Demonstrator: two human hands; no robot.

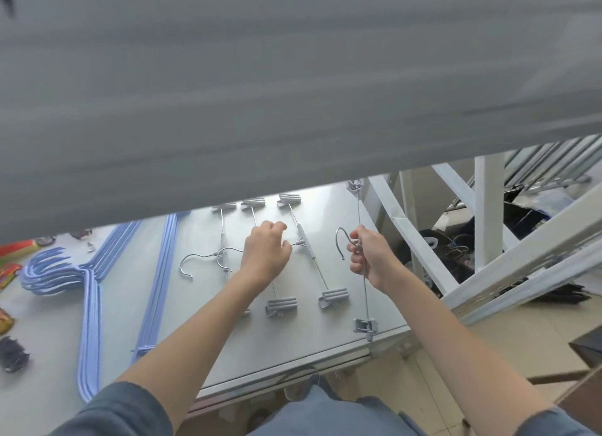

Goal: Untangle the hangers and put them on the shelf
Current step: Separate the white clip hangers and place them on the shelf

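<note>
A wide grey shelf [293, 93] fills the upper part of the view, blurred, with the worktop [202, 338] showing below its near edge. The right hand [368, 256] is closed around the middle of a grey clip hanger [364, 292], gripping its rod where the hook curls out to the left; this hanger runs far to near at the right edge of the worktop, one clip near the worktop's near edge and the other just under the shelf. The left hand [265, 250] rests, fingers curled narrow, over the middle of three more clip hangers [312, 256] lying side by side on the worktop; whether it grips one cannot be told. Their hooks point left and their clips sit at the far and near ends. Further left lies a stack of blue hangers [88, 292], hooks to the left, with a second blue bundle [156, 289] just beside it. White metal frame bars [488, 272] stand to the right of the worktop.
</note>
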